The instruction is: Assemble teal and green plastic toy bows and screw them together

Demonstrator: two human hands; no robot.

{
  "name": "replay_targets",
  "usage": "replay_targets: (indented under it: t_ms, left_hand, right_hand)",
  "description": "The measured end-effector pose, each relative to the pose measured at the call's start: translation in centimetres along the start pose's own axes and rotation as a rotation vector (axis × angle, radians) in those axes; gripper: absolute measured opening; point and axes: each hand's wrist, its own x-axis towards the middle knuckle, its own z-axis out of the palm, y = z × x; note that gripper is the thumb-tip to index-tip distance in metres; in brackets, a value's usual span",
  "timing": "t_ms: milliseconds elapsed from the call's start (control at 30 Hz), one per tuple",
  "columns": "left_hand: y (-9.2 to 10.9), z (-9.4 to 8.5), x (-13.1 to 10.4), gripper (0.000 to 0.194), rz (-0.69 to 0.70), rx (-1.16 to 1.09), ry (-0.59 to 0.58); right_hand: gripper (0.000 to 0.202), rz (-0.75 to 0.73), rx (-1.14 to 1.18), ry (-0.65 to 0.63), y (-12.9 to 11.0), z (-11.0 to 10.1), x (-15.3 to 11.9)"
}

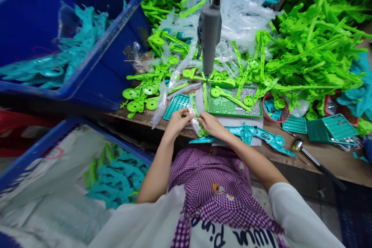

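My left hand (179, 121) pinches the edge of a clear plastic piece (193, 119) at the bench's front edge. Against its other side is my right hand (211, 124), its fingers closed around a bright green plastic part (203, 131) that lies along the clear piece. How the two pieces join is hidden by my fingers. Under my right forearm lies a long turquoise plastic part (247, 132), with wires near its right end. Just beyond my hands, a grey electric screwdriver (209, 35) hangs point down, its tip above a green tray (223, 109) of small metal screws.
Piles of green parts (314, 54) and clear pieces (247, 7) cover the bench's back. A blue bin (116, 42) with turquoise parts stands left. Another crate (66, 131) sits lower left. To the right are a red basket (286, 118), teal trays (316, 130) and a hammer (312, 157).
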Motion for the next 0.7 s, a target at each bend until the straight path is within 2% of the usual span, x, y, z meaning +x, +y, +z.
replay_targets:
  t_ms: [200,333,400,533,700]
  left_hand:
    - [-0.7,-0.2,0.4,0.039,0.061,0.159,-0.012]
    - [-0.9,-0.4,0.2,0.062,0.170,0.390,0.012]
    - [-0.7,-0.4,0.1,0.069,0.190,0.462,-0.039]
    - [-0.1,-0.3,-0.2,0.060,0.214,0.629,-0.128]
    - [1.5,-0.5,-0.6,0.056,0.201,0.948,-0.246]
  right_hand:
    - [0.013,-0.005,-0.021,0.015,0.0,0.2,-0.1]
    - [0.016,0.020,-0.052,0.017,-0.1,0.3,-0.3]
    - [0.022,0.019,-0.052,0.029,-0.1,0.5,-0.3]
    - [0.036,0.002,-0.074,0.048,0.0,0.8,-0.3]
    - [0.038,0.001,-0.117,0.016,0.1,0.9,-0.3]
